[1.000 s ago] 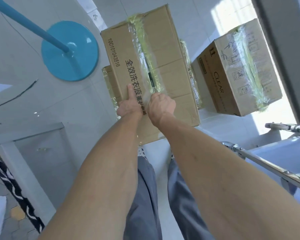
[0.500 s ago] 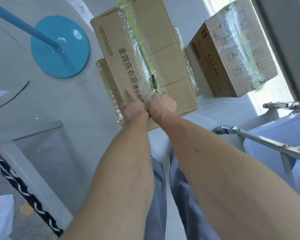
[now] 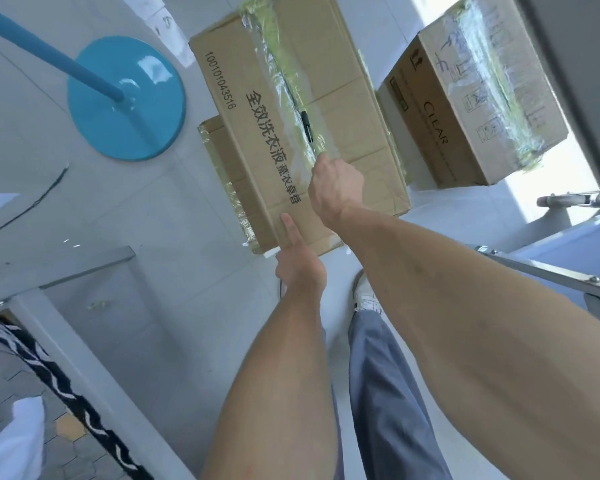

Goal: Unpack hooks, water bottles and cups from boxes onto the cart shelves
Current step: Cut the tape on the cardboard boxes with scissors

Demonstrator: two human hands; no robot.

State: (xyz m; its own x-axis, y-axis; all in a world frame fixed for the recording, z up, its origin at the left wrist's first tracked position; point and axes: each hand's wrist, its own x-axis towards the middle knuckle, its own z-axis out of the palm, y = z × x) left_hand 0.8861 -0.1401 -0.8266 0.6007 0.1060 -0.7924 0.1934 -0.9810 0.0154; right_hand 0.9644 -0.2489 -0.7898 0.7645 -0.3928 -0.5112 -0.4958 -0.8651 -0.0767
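Note:
A long cardboard box (image 3: 340, 109) with black Chinese print and a clear, yellowish tape strip (image 3: 278, 64) along its top seam lies on a lower box (image 3: 222, 168) on the floor. My right hand (image 3: 333, 188) is a closed fist on the seam, pinching the tape's near end; the fingertips are hidden. My left hand (image 3: 298, 261) grips the near end of the same box, thumb lying on its top. A dark slit (image 3: 306, 124) shows in the tape just beyond my right hand. No hooks, bottles or cups are visible.
A second taped box marked CLEAR (image 3: 465, 109) stands to the right. The cart's metal rail (image 3: 548, 275) and a caster (image 3: 551, 200) are at the right edge. A blue round stand base (image 3: 125, 98) sits far left, a white cabinet (image 3: 84, 289) near left. My shoe (image 3: 364, 292) is below the box.
My right hand has moved farther up the tape seam, away from my left. My left hand has slid back to the box's near end. The camera view has shifted.

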